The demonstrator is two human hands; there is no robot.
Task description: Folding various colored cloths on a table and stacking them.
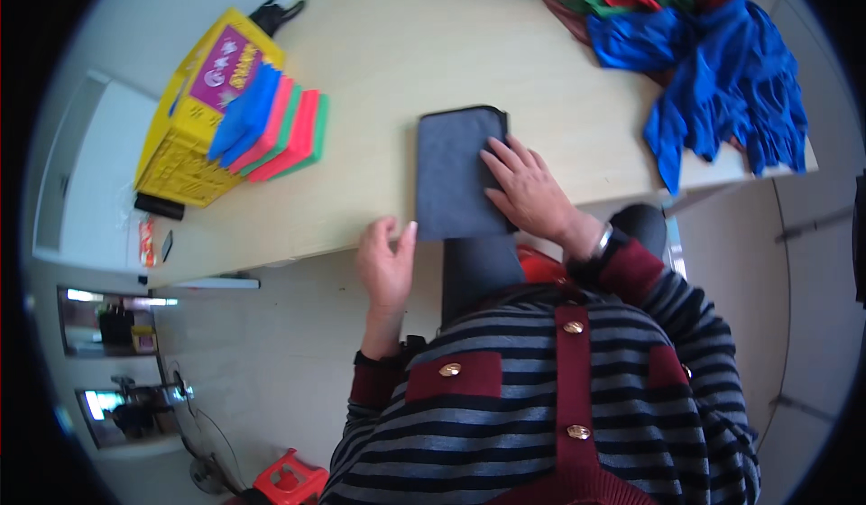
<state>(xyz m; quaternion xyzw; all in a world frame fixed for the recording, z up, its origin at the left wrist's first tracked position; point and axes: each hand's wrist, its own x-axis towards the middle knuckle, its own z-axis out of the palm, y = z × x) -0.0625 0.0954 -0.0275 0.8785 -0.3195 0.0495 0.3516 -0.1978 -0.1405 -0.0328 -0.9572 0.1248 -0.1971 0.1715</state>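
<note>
A flat dark grey rectangular case [456, 171] with a black, zipper-like edge lies at the near edge of the table [361, 81]. My right hand [534, 194] rests on its right side, fingers stretched out and flat. Just off the near left corner is my left hand [386, 257], thumb and fingers apart, with nothing visible in it. Whether its fingertips touch the case I cannot tell.
A yellow plastic basket [185, 167] stands at the left, with blue, red and green folded cloths [284, 131] against its side. Loose blue cloth [731, 81] and other coloured cloths heap at the far right. A red stool [293, 480] is on the floor.
</note>
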